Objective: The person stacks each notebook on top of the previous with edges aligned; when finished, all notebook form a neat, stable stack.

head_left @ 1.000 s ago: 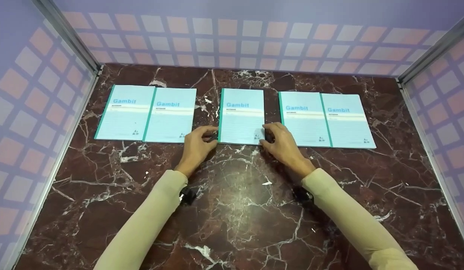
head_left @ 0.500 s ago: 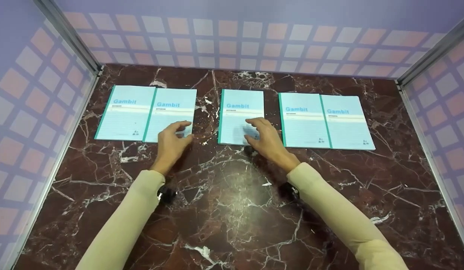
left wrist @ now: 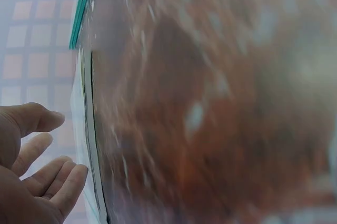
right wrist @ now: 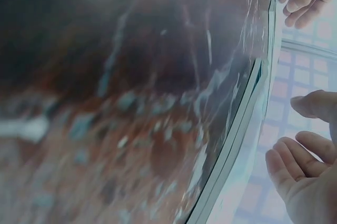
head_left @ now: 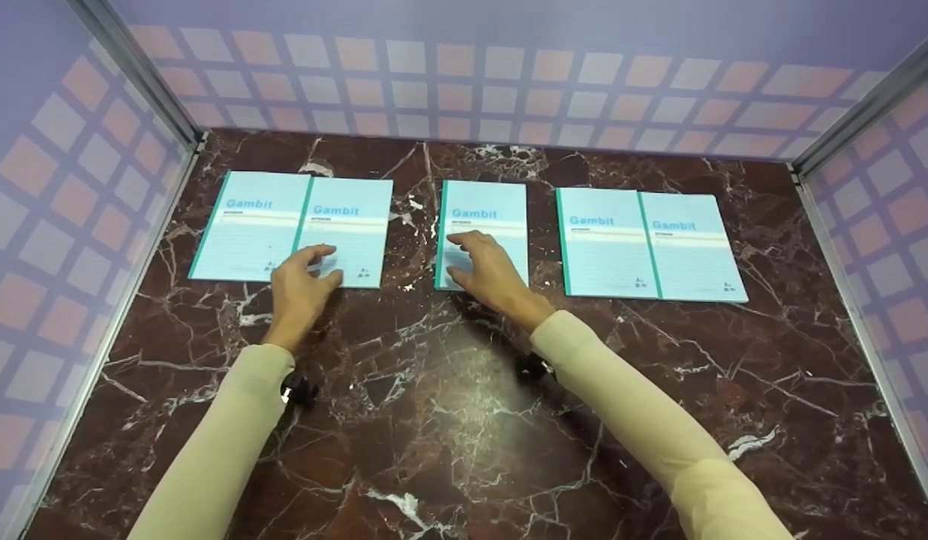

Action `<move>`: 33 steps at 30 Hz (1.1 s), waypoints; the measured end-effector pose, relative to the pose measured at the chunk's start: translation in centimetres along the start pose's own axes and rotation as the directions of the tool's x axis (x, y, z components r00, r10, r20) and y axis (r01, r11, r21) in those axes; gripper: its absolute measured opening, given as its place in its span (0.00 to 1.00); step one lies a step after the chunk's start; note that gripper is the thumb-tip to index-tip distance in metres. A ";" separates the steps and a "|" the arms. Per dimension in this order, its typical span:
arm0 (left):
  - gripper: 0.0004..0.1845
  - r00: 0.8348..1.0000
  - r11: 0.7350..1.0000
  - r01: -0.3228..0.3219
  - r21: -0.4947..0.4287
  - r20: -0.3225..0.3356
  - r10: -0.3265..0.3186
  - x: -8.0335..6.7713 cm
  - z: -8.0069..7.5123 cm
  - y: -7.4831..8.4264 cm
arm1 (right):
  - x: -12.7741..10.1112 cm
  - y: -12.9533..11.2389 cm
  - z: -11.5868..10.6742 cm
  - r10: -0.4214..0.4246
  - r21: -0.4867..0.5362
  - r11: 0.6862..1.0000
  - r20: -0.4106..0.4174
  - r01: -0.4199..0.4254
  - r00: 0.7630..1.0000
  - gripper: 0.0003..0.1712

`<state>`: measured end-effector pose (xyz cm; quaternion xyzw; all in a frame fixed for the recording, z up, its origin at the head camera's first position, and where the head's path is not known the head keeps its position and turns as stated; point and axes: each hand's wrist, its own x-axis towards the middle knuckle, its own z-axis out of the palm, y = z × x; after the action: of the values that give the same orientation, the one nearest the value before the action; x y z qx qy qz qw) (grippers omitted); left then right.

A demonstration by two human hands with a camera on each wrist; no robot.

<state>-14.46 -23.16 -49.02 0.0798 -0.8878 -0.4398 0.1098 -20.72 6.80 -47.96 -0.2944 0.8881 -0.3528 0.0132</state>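
My left hand [head_left: 302,292] hovers over the front of the left pair of notebooks, its loosely bent fingers apart from the thumb and nothing between them. That pair is a far-left notebook [head_left: 246,232] and a second notebook [head_left: 347,232], side by side. Over the lower part of the middle notebook [head_left: 486,202] is my right hand [head_left: 494,274], likewise relaxed and holding nothing. In the left wrist view, layered teal spines [left wrist: 83,10] show at the middle notebook's edge. All covers read "Gambit", with teal spines on their left.
On the right lie two more notebooks, one [head_left: 602,244] abutting the other [head_left: 692,247]. The dark red marble table [head_left: 448,420] carries white veins. Lilac panels with pink and white squares stand at the back [head_left: 464,75] and both sides.
Both hands have left the sides of the middle notebook and shifted left, the left one over the left pair, the right one over the middle notebook. The notebooks hold their places.
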 end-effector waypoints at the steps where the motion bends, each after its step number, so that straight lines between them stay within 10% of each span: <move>1: 0.20 1.000 1.000 0.004 0.009 -0.007 -0.004 0.0 -0.2 -0.2 | 0.2 -0.2 0.2 0.002 -0.002 1.000 0.011 -0.002 1.000 0.30; 16: 0.19 0.997 0.996 0.027 0.084 -0.069 -0.021 0.2 -2.3 -1.3 | 2.6 -2.6 3.8 0.061 0.010 0.998 0.144 -0.063 0.988 0.30; 33: 0.14 0.993 0.982 0.104 0.158 -0.069 -0.094 0.6 -3.5 -2.1 | 4.5 -4.1 7.0 0.072 -0.013 0.997 0.104 -0.071 0.992 0.29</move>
<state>-14.04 -27.30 -48.55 0.1459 -0.9116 -0.3688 0.1080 -20.69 -2.34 -49.78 -0.2807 0.8978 -0.3320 0.0707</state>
